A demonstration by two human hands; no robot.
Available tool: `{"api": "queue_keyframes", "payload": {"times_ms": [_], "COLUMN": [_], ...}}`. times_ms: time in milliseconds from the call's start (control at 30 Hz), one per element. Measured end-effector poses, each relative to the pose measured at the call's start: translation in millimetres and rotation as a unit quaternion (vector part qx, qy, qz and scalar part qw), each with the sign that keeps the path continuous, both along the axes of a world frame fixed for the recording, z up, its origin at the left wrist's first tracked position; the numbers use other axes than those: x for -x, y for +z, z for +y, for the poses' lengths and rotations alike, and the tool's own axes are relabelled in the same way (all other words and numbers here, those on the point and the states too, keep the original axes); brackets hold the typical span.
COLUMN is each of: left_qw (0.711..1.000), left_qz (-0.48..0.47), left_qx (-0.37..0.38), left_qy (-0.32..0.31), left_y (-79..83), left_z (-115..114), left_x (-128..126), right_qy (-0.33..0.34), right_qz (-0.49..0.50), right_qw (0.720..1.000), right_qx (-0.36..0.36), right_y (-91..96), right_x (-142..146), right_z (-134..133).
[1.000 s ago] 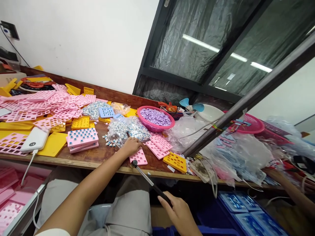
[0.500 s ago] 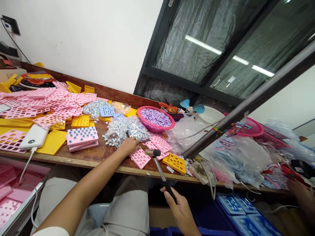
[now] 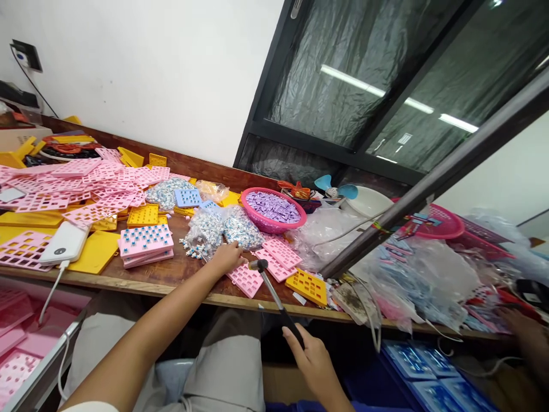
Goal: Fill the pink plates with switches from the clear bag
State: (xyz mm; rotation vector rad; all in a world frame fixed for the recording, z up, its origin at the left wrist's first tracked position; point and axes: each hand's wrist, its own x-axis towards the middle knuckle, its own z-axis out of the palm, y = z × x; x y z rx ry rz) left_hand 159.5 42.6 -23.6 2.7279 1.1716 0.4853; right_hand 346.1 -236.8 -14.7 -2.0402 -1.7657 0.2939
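My right hand [image 3: 312,356] is wrapped round the black handle of a small mallet [image 3: 274,293]. Its head, one end dark and the other yellowish, is over the upper edge of a pink plate with square recesses [image 3: 247,281]. Just left of the mallet head, my left hand [image 3: 227,258] rests at the plate's upper left corner. Its fingers are drawn together, and what they hold is too small to make out. Behind that hand lie clear bags of small white and blue parts [image 3: 241,228]. More pink plates [image 3: 281,257] lie to the right, beside a yellow plate [image 3: 307,286].
A pink basket [image 3: 253,220] of purple pieces stands behind. To the left are stacked pink plates with blue parts [image 3: 146,240] and a white power bank [image 3: 66,243] with a cable. A slanted metal pole [image 3: 412,183] crosses the right side. Another person's hand [image 3: 521,326] is at far right.
The mallet head has moved a little left, closer to my left hand. My left hand stays at the pink plate's corner. The whole view has shifted slightly.
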Motion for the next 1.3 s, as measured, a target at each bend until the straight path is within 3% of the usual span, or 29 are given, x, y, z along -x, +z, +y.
{"api": "queue_keyframes", "payload": {"times_ms": [200,333,433,533,633,767,867,967,1067,1133,1233,1300], "left_qw": [1.000,0.998,0.997,0.997,0.999,0.997,0.976,0.944,0.918,0.924,0.959,0.960], "left_qz": [0.021,0.038,0.054,0.055,0.045,0.023,-0.007,-0.001,0.020,-0.013,-0.153,-0.245], "left_qx": [-0.021,-0.037,-0.017,0.010,0.008,-0.008,-0.026,-0.038,-0.037,-0.039,-0.025,0.000], "left_qy": [0.003,0.027,0.051,0.047,0.017,-0.067,-0.214,-0.328,-0.394,-0.380,-0.237,-0.133], "left_y": [18.8,26.6,24.0,25.1,37.3,67.8,90.9,104.9,103.6,93.4,68.9,51.5], "left_z": [-10.8,-40.9,-64.1,-70.8,-63.3,-56.2,-66.6,-87.6,-104.9,-108.8,-106.7,-107.1], "left_x": [2.2,-5.0,-12.9,-13.0,-0.5,18.9,19.6,10.9,8.0,16.2,45.0,72.1], "right_qy": [-0.074,-0.126,-0.169,-0.182,-0.172,-0.130,-0.101,-0.060,0.015,0.018,-0.043,-0.085], "right_qz": [-0.002,0.022,0.000,-0.024,-0.032,-0.057,-0.048,0.117,0.356,0.478,0.603,0.657], "right_qw": [0.995,0.985,0.980,0.978,0.980,0.982,0.979,0.971,0.925,0.872,0.781,0.720], "right_qx": [-0.064,-0.114,-0.107,-0.094,-0.090,-0.125,-0.168,-0.201,-0.135,-0.103,-0.153,-0.208], "right_y": [3.2,7.0,5.7,-3.2,-20.9,-34.0,-18.3,4.9,12.4,8.4,4.8,10.3], "right_x": [-20.8,-49.1,-68.1,-80.6,-85.8,-77.6,-57.0,-26.0,4.6,16.9,18.6,13.1], "right_z": [-13.7,-29.8,-39.9,-46.8,-48.2,-31.8,-8.0,14.4,32.8,46.7,74.8,96.0]}}
